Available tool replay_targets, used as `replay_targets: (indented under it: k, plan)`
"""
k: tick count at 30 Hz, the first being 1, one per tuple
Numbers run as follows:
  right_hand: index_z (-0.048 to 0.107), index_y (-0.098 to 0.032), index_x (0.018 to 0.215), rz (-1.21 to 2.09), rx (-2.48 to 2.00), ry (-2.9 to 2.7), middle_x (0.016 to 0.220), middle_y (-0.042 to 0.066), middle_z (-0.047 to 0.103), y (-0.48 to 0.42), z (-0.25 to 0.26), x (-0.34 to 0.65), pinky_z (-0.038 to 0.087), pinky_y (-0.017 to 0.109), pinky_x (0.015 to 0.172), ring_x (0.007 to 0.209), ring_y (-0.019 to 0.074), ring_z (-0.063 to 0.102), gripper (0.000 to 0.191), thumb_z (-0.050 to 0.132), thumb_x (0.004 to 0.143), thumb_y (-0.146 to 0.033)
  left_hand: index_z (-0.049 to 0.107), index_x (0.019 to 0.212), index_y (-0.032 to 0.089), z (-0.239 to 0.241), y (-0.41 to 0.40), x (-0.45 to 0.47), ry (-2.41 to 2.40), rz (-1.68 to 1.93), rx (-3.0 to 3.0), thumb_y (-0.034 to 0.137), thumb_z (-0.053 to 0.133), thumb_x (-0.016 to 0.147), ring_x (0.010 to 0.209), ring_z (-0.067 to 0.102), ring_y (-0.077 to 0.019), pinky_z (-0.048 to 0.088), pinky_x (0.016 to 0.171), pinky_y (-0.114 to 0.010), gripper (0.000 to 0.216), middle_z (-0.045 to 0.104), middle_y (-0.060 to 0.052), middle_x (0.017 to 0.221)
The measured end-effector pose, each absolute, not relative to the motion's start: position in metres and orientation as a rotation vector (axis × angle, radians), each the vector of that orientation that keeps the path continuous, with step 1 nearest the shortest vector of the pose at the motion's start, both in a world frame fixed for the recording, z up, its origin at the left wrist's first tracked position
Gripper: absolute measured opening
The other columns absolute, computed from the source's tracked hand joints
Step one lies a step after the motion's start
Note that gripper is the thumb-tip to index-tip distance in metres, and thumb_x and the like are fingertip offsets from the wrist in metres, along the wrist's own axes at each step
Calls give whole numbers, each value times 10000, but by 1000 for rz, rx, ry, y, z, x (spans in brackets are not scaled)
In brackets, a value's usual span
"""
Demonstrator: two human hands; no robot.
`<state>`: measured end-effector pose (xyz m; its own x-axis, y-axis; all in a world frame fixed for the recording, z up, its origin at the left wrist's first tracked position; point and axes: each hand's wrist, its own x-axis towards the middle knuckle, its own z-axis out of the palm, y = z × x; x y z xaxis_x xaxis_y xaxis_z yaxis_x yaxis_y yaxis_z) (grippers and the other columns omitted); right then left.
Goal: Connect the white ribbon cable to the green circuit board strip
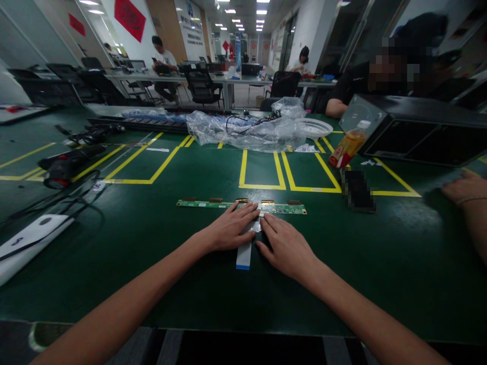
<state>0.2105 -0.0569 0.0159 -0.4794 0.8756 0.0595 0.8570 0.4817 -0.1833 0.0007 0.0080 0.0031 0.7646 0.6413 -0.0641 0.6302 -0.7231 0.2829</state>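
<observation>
A long narrow green circuit board [201,204] lies flat on the green table mat [152,263], with a white flat ribbon cable [244,253] running from its middle toward me. My left hand [232,227] lies over the cable's top, fingers stretched out and pressing at the board's connector. My right hand [283,243] rests just to the right of it, fingers also flat, tips touching the board's edge beside the cable.
A black power tool [63,167] and cables lie at the left, a white device [26,241] near the left edge. Crumpled clear plastic [247,131], a white fan grille [314,126], a yellow carton [347,148] and a black box [422,129] stand behind. Another person's hand [464,188] rests at right.
</observation>
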Motion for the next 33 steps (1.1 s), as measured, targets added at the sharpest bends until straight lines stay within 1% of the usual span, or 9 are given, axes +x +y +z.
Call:
replay_targets:
  k: [4, 9, 14, 19, 25, 28, 33]
  plan:
    - [465, 6, 1482, 180, -1479, -2602, 1543, 249, 452, -57, 12, 213, 340, 477, 1195, 1444, 347, 412, 650, 506, 972, -394, 272, 1587, 140, 2, 8, 0, 997, 83, 2663, 471, 418, 1023, 1558, 119, -234, 36, 1255, -477, 671, 186, -118, 1671]
    - [479, -30, 1483, 180, -1468, -2599, 1544, 221, 465, -56, 12, 213, 346, 467, 1192, 1438, 329, 426, 646, 509, 967, -418, 283, 1583, 145, 1, 9, 0, 993, 83, 2663, 465, 423, 1025, 1557, 122, -228, 29, 1256, -478, 659, 191, -114, 1671]
    - [488, -24, 1473, 152, -1527, -2564, 1532, 232, 476, -58, 15, 206, 355, 484, 1182, 1429, 329, 439, 610, 501, 976, -378, 288, 1580, 155, 1, 9, 0, 995, 83, 2673, 450, 419, 1027, 1558, 120, -233, 37, 1256, -486, 641, 190, -108, 1673]
    - [503, -15, 1460, 143, -1558, -2554, 1530, 238, 476, -58, 15, 204, 364, 488, 1175, 1427, 338, 441, 596, 483, 985, -374, 288, 1578, 161, 2, 10, -2, 981, 95, 2652, 472, 434, 1019, 1558, 120, -224, 28, 1258, -487, 655, 191, -102, 1675]
    - [481, -26, 1478, 159, -1506, -2594, 1539, 225, 468, -54, 14, 210, 318, 492, 1205, 1435, 324, 432, 606, 490, 984, -377, 297, 1573, 172, 9, 10, -2, 949, 86, 2632, 496, 480, 994, 1553, 152, -235, 44, 1256, -485, 688, 204, -116, 1671]
    - [473, -20, 1481, 165, -1510, -2603, 1542, 223, 465, -52, 15, 213, 324, 488, 1204, 1432, 327, 435, 611, 497, 984, -374, 295, 1574, 173, 11, 10, -3, 940, 92, 2638, 502, 481, 991, 1552, 157, -240, 45, 1256, -481, 695, 211, -122, 1669]
    - [488, -65, 1478, 198, -1458, -2590, 1538, 216, 476, -50, 14, 216, 341, 490, 1196, 1425, 320, 449, 585, 514, 977, -366, 261, 1590, 185, 10, 10, -4, 931, 100, 2656, 542, 453, 1000, 1553, 152, -238, 47, 1257, -481, 716, 204, -111, 1672]
